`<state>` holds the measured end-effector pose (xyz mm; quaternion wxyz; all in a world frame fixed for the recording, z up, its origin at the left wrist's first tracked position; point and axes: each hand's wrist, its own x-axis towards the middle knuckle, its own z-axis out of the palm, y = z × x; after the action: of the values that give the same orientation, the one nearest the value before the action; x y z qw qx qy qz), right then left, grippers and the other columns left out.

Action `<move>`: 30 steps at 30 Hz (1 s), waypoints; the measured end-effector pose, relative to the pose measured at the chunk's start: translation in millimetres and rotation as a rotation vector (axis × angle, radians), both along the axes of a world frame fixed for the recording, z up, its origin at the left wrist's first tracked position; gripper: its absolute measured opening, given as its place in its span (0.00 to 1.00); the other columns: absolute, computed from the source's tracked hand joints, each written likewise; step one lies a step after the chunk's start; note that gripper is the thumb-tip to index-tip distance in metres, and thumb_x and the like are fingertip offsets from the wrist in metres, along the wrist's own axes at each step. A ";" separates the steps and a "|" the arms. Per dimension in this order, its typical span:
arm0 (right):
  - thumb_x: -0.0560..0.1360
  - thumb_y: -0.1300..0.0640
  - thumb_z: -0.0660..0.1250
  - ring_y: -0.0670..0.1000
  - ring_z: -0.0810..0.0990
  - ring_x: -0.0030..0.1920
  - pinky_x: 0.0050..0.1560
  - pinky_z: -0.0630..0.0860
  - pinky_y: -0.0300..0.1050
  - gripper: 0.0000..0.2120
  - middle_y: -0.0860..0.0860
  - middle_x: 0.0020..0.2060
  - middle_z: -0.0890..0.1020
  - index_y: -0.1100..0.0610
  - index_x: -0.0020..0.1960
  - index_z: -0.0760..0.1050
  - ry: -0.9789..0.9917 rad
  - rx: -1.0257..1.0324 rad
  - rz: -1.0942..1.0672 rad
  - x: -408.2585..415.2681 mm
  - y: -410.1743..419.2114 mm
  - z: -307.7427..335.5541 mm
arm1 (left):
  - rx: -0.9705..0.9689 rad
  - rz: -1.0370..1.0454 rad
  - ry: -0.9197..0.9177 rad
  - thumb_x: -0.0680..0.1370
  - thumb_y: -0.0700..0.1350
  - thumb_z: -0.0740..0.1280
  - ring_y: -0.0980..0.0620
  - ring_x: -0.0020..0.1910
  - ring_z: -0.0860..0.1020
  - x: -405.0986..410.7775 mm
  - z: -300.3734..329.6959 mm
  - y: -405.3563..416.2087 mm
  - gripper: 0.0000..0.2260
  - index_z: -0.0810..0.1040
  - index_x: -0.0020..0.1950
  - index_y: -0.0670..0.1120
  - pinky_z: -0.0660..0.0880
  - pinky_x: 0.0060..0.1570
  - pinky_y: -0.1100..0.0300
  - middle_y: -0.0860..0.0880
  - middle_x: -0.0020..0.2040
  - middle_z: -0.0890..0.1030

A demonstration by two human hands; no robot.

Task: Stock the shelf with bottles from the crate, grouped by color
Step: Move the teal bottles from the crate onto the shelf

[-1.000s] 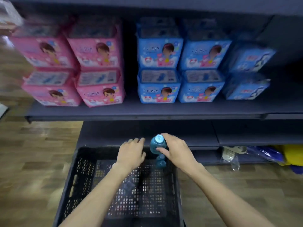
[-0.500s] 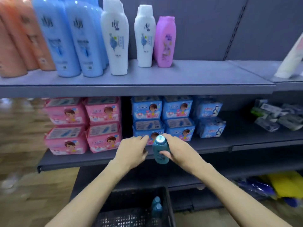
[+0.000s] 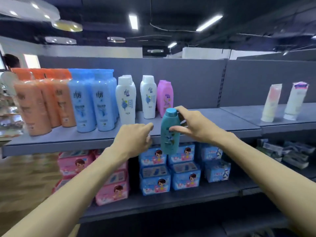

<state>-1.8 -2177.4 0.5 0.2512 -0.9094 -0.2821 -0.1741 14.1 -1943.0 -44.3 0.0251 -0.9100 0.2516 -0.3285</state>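
Observation:
My right hand (image 3: 195, 124) grips a teal bottle (image 3: 169, 134) upright, in front of the top shelf's front edge (image 3: 68, 144). Just left of the bottle, my left hand (image 3: 135, 139) hovers with loosely curled fingers and holds nothing. On the top shelf stand grouped bottles: orange ones (image 3: 42, 103) at far left, then light blue ones (image 3: 92, 101), white ones (image 3: 135, 98) and pink ones (image 3: 165, 98). The bare shelf stretch (image 3: 213, 118) lies right of the pink bottles. The crate is out of view.
Two pale tubes (image 3: 283, 103) stand on the adjoining shelf at right. On the shelf below sit pink packs (image 3: 95, 177) and blue packs (image 3: 174, 171). Grey packets (image 3: 287, 151) lie at lower right. Wooden floor shows at left.
My right hand has lifted the teal bottle out of the crate up to the top shelf's height. My left hand rose alongside it. The view tilted up and the crate left the frame.

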 end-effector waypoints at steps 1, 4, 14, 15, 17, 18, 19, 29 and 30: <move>0.75 0.51 0.73 0.47 0.83 0.49 0.54 0.79 0.46 0.22 0.47 0.52 0.83 0.55 0.64 0.70 -0.008 0.016 0.007 2.3 -0.9 13.0 | -0.008 0.006 -0.009 0.77 0.51 0.60 0.43 0.47 0.80 3.4 10.4 -1.0 0.11 0.71 0.57 0.49 0.75 0.39 0.52 0.50 0.46 0.82; 0.75 0.49 0.73 0.47 0.83 0.50 0.54 0.80 0.47 0.22 0.49 0.55 0.83 0.54 0.64 0.70 -0.018 0.018 0.004 9.9 -6.3 45.9 | -0.035 0.009 -0.043 0.77 0.50 0.61 0.44 0.46 0.79 12.1 36.3 -6.9 0.12 0.72 0.59 0.50 0.73 0.38 0.54 0.50 0.45 0.82; 0.76 0.49 0.73 0.47 0.83 0.50 0.50 0.82 0.50 0.21 0.48 0.54 0.83 0.54 0.63 0.70 -0.001 -0.032 -0.036 49.5 -41.7 85.4 | 0.029 0.064 -0.075 0.77 0.50 0.60 0.41 0.46 0.80 42.2 77.1 -45.4 0.12 0.72 0.57 0.48 0.72 0.39 0.54 0.47 0.47 0.82; 0.76 0.48 0.72 0.48 0.82 0.51 0.52 0.82 0.51 0.21 0.48 0.54 0.83 0.54 0.63 0.69 -0.002 -0.049 -0.046 55.0 -46.7 86.1 | 0.035 0.063 -0.078 0.77 0.50 0.60 0.42 0.46 0.80 45.0 78.4 -49.3 0.11 0.72 0.57 0.48 0.71 0.38 0.55 0.47 0.48 0.82; 0.75 0.47 0.72 0.49 0.82 0.52 0.52 0.81 0.53 0.22 0.49 0.55 0.82 0.53 0.64 0.69 0.012 -0.068 -0.070 65.9 -56.5 85.9 | 0.068 0.068 -0.084 0.77 0.50 0.60 0.42 0.45 0.80 49.9 80.2 -58.2 0.11 0.71 0.57 0.48 0.68 0.36 0.56 0.47 0.48 0.82; 0.75 0.46 0.72 0.50 0.82 0.52 0.51 0.81 0.54 0.22 0.49 0.55 0.82 0.53 0.64 0.69 0.021 -0.075 -0.082 71.3 -61.2 85.3 | 0.088 0.072 -0.085 0.78 0.49 0.60 0.42 0.45 0.79 51.7 80.5 -62.9 0.11 0.71 0.58 0.47 0.67 0.36 0.56 0.47 0.48 0.82; 0.75 0.46 0.72 0.50 0.81 0.52 0.52 0.81 0.54 0.22 0.49 0.55 0.82 0.53 0.64 0.69 0.032 -0.081 -0.092 76.8 -65.7 84.7 | 0.107 0.077 -0.085 0.78 0.49 0.60 0.42 0.45 0.79 53.6 80.5 -66.9 0.11 0.71 0.58 0.47 0.66 0.36 0.56 0.47 0.48 0.81; 0.75 0.48 0.73 0.49 0.81 0.52 0.55 0.80 0.48 0.20 0.48 0.55 0.82 0.52 0.62 0.71 0.111 0.026 -0.127 120.3 -96.3 59.2 | 0.146 0.099 -0.066 0.77 0.49 0.59 0.41 0.42 0.78 78.5 67.0 -91.9 0.06 0.66 0.49 0.48 0.66 0.35 0.57 0.47 0.46 0.81; 0.74 0.48 0.74 0.49 0.81 0.53 0.56 0.79 0.49 0.21 0.48 0.55 0.82 0.52 0.62 0.71 0.120 0.032 -0.130 121.7 -98.1 52.8 | 0.152 0.110 -0.075 0.77 0.49 0.59 0.41 0.42 0.79 80.9 64.7 -93.9 0.07 0.69 0.51 0.47 0.65 0.35 0.57 0.46 0.47 0.81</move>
<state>119.9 -2275.4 53.3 0.2704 -0.9304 -0.2042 -0.1398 95.0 -2036.8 20.4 0.1215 -0.9050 0.2244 -0.3405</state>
